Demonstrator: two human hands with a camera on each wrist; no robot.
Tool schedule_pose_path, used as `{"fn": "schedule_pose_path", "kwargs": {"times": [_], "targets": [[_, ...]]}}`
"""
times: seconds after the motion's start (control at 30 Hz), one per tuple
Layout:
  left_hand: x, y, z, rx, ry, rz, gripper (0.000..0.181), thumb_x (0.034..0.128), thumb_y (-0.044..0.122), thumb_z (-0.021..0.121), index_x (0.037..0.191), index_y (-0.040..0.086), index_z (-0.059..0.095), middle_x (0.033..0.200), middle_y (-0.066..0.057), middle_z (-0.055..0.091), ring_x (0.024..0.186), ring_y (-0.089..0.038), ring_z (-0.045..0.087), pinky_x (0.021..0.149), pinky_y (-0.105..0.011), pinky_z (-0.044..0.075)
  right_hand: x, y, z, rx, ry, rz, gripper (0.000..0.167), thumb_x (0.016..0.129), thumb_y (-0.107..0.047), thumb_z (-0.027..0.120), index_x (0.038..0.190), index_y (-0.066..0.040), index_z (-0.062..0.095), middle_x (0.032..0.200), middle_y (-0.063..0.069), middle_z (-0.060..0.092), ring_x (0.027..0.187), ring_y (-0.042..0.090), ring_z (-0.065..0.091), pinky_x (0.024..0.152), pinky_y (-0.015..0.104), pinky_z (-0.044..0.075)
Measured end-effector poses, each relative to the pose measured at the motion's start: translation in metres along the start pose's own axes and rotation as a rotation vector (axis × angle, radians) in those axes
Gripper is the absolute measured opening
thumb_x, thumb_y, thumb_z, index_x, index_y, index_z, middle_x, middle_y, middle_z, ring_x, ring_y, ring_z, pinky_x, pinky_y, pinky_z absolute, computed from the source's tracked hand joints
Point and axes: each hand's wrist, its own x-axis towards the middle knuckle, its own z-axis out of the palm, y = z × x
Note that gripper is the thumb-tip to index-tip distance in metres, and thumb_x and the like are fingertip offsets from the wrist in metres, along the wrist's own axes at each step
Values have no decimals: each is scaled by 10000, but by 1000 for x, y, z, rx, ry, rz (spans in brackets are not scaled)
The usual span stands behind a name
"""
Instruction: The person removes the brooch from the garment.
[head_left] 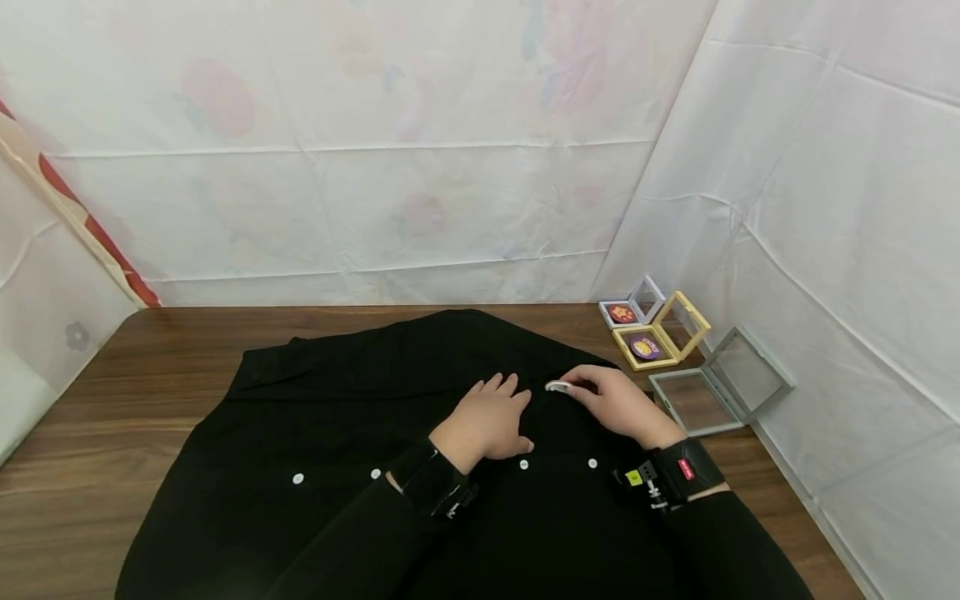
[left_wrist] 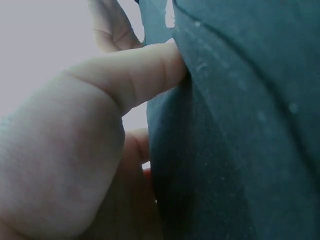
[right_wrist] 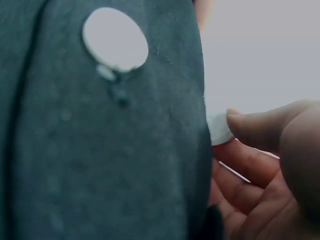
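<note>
A black garment [head_left: 322,433] with several white buttons lies spread over the wooden surface. My left hand [head_left: 487,423] rests on it with fingers spread; in the left wrist view the thumb of that hand [left_wrist: 65,135] touches the dark cloth [left_wrist: 225,150]. Just to its right, my right hand [head_left: 618,404] pinches a small white disc [head_left: 557,387] against the garment. The right wrist view shows this disc [right_wrist: 218,129] between thumb and fingers of the right hand [right_wrist: 270,165], at the cloth's edge, with a large white button [right_wrist: 115,39] nearby.
Behind the right hand stand three hinged clear-lidded cases, all open: a white one [head_left: 605,316] with a red round piece, a yellow one [head_left: 666,360] with a purple round piece, and a grey-green one [head_left: 717,429]. White patterned sheets [head_left: 315,208] hang around the wooden table [head_left: 112,400].
</note>
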Motion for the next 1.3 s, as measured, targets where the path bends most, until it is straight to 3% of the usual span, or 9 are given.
{"fn": "schedule_pose_path", "kwargs": {"times": [0.23, 0.33, 0.47, 0.57, 0.77, 1.07, 1.3], "targets": [[0, 1, 0, -3, 9, 9, 760, 946, 511, 709, 1576, 174, 448, 1671, -104, 295, 1534, -328, 253, 1225, -492, 238, 4, 4, 5, 71, 29, 19, 328, 1071, -139, 577, 1384, -168, 671, 1372, 56, 648, 1224, 256, 615, 983, 492, 503], [0, 2, 0, -2, 12, 13, 762, 945, 509, 712, 1576, 173, 447, 1668, -107, 299, 1532, -329, 258, 1223, -488, 245, 7, 5, 10, 94, 65, 32, 355, 1071, -126, 575, 1421, -144, 630, 1282, 68, 680, 1124, 253, 649, 923, 477, 516], [0, 3, 0, -10, 21, 25, 759, 944, 496, 718, 1572, 164, 452, 1662, -115, 313, 1527, -331, 272, 1219, -487, 254, 8, 7, 15, 123, 156, 65, 197, 1051, -118, 616, 1246, -122, 646, 1035, 20, 675, 884, 182, 627, 794, 416, 485], [-1, 4, 0, -12, 25, 29, 759, 943, 494, 721, 1573, 168, 451, 1659, -115, 318, 1525, -326, 278, 1220, -485, 254, 7, 7, 16, 113, 189, 92, 68, 1032, -128, 653, 1100, -131, 654, 991, 1, 669, 870, 176, 623, 788, 412, 484], [-2, 5, 0, -1, 30, 27, 769, 944, 504, 717, 1581, 176, 439, 1658, -106, 324, 1524, -317, 284, 1219, -479, 259, 8, 6, 16, 82, 193, 109, 94, 1006, -147, 698, 1095, -136, 722, 1018, -6, 716, 921, 190, 670, 818, 428, 529], [0, 6, 1, -2, 29, 23, 790, 940, 511, 718, 1597, 199, 410, 1665, -104, 309, 1524, -319, 282, 1214, -491, 266, 8, 11, 18, 76, 49, 32, 310, 976, -156, 739, 1274, -80, 701, 1135, 44, 658, 907, 169, 598, 789, 362, 501], [1, 5, 1, 7, 14, 33, 817, 948, 528, 699, 1625, 235, 350, 1693, -70, 244, 1539, -309, 240, 1221, -499, 244, 8, 11, 21, 38, 0, 14, 393, 960, -168, 760, 1330, -74, 669, 1167, 42, 587, 956, 194, 534, 825, 397, 471]]}}
